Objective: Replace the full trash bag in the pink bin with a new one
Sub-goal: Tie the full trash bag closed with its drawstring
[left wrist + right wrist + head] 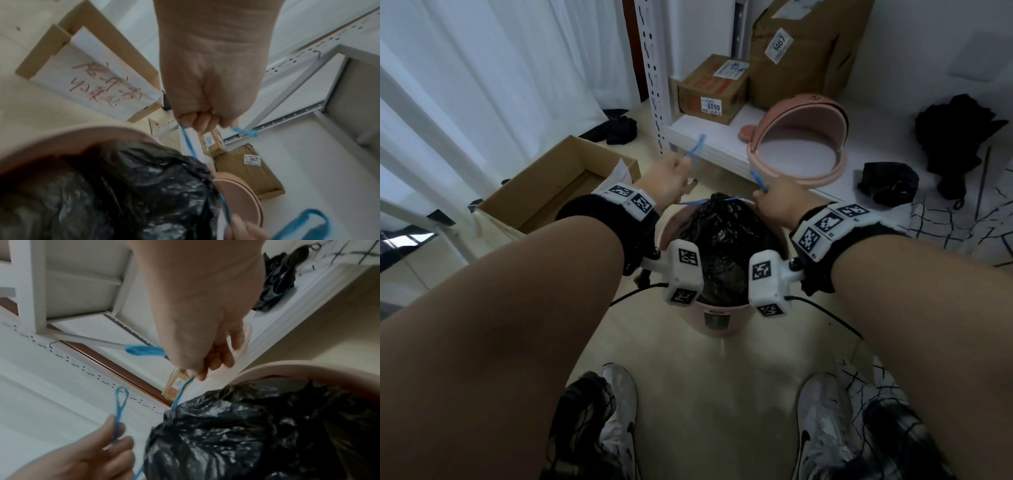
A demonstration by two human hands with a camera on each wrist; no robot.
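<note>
The pink bin [717, 320] stands on the floor between my feet, holding a full black trash bag [726, 236] gathered at its top. Blue drawstrings [697, 201] run out of the bag's neck to both sides. My left hand [671, 180] grips the left drawstring [188, 142] in a fist, its loop end sticking up. My right hand [774, 202] pinches the right drawstring [182, 391], pulled taut away from the bag [257, 431]. The bin's pink lid [799, 145] lies on the low white shelf behind. A folded black bag [888, 181] lies on that shelf to the right.
An open cardboard box [558, 181] sits on the floor to the left. Brown parcels [710, 89] stand on the white shelf [709, 137] behind the bin. White curtains hang at the left. Dark clothing [959, 130] lies at the right. My shoes [619, 404] flank the floor below.
</note>
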